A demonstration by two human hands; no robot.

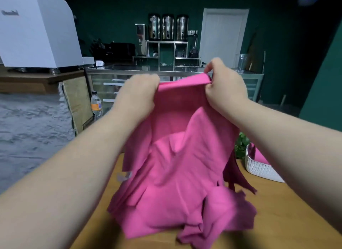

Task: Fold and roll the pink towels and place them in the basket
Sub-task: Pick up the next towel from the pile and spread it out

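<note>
Far left, up high: a white machine on a wooden shelf. Lower and a little to the right, a plastic bottle with an orange label, standing upright.

Next, the left hand, raised above the wooden table, fingers curled tight round the top left corner of a pink towel. Far behind it, three metal urns in a row on a steel rack.

In the middle, the towel, held up by its top edge between both hands, hanging down in loose folds, lower part bunched and crumpled on the near tabletop.

Right of that, the right hand, pinching the top right corner between thumb and fingers, slightly higher than the left. Far behind, a white door.

Further right on the table, a green plant, then a white woven basket near the hanging towel, partly hidden by the right forearm, with pink cloth already inside.
</note>
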